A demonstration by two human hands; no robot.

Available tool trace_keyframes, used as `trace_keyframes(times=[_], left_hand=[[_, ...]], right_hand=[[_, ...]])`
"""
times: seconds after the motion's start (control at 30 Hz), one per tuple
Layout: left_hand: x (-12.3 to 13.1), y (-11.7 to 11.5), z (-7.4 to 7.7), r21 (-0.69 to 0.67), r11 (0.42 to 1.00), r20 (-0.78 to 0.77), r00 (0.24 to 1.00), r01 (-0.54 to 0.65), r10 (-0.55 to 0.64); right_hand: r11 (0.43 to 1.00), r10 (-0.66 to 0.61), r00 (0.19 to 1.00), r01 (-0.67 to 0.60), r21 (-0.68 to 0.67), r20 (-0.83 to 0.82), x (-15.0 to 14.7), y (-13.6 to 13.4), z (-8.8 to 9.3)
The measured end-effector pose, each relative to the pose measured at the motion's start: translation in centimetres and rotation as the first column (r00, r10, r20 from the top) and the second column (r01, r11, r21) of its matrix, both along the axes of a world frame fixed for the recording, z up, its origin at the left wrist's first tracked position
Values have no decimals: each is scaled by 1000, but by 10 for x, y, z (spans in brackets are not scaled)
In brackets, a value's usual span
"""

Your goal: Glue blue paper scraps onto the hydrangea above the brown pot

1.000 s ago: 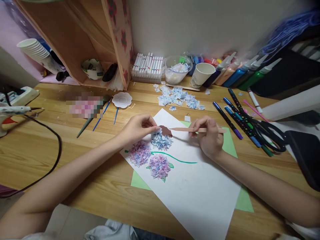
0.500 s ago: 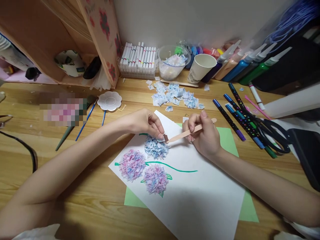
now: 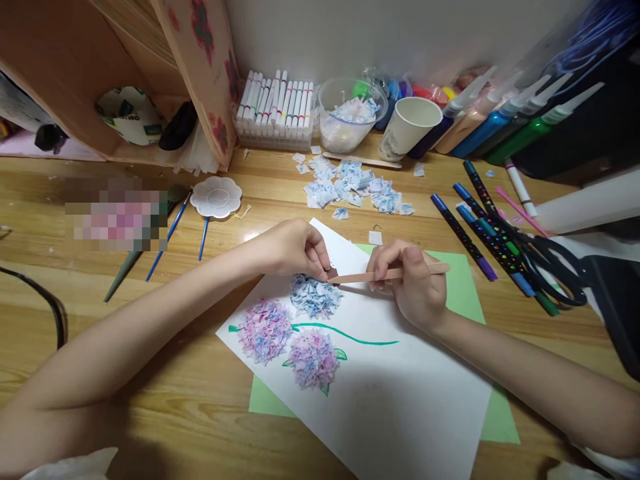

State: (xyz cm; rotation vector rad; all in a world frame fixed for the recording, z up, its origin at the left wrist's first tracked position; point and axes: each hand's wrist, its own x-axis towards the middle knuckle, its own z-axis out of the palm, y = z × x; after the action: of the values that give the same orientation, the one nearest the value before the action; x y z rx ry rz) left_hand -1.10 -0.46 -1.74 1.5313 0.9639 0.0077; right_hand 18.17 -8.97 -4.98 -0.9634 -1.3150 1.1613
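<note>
Detail work on the blue paper cluster (image 3: 316, 297), at the centre of the frame on the white sheet (image 3: 400, 407), looks to be the step in hand. The right hand (image 3: 417, 283) grasps a flat wooden stick (image 3: 354, 277), its tip at the cluster's upper edge, by a small brown patch (image 3: 333, 272). The left hand (image 3: 300, 250) bends its fingertips to that same edge; whether they pinch a scrap cannot be told. The next move seems to call for steady fingers and a light, exact stick tip. Loose blue scraps (image 3: 350, 185) lie at upper centre.
</note>
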Motion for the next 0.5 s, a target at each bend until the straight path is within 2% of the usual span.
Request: trace_keyframes(times=[0.2,0.5], left_hand=[[1,-1,1,19,1000,-39,999,-1,2],[-1,1,7,62,997,-78,996,42,-37]], right_hand=[[979,-5,994,-16,201,106,1,-3,-4],[980,-9,992,-17,199,125,1,-4,-4]])
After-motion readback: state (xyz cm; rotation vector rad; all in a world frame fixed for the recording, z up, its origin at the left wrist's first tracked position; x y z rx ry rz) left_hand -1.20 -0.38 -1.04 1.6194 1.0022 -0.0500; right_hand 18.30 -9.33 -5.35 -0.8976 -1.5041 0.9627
